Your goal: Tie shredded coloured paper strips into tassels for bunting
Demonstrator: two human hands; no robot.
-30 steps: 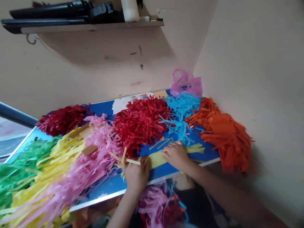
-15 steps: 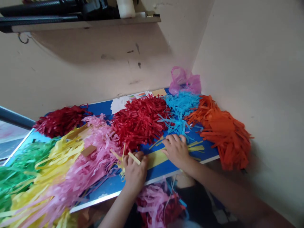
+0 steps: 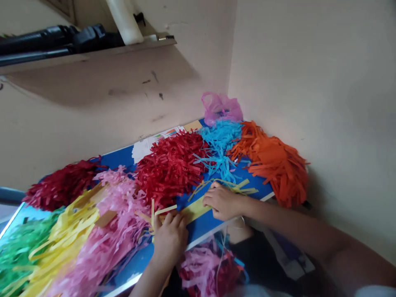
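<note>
A strip of yellow paper fringe [image 3: 193,210] lies across the blue board [image 3: 119,156], its cut strands fanning out at both ends. My left hand [image 3: 170,239] is closed over one end, among loose yellow strands, and it borders the pink paper fringe [image 3: 117,222]. My right hand [image 3: 222,202] rests on the other end with curled fingers, just below the sky-blue paper fringe [image 3: 219,140]. Behind my hands lies a heap of red paper fringe [image 3: 170,165]. Part of the yellow strip is hidden under my fingers.
Orange [image 3: 275,165], dark red [image 3: 64,183], yellow [image 3: 68,227] and green [image 3: 21,255] fringes crowd the board. A pink plastic bag [image 3: 221,108] sits at the far corner. Walls close the far and right sides. More pink and red fringe [image 3: 207,268] lies below the near edge.
The view has tilted and swung, so everything appears further left. My right hand's fingers have curled in on the yellow paper, and my left hand has shifted slightly on the strands.
</note>
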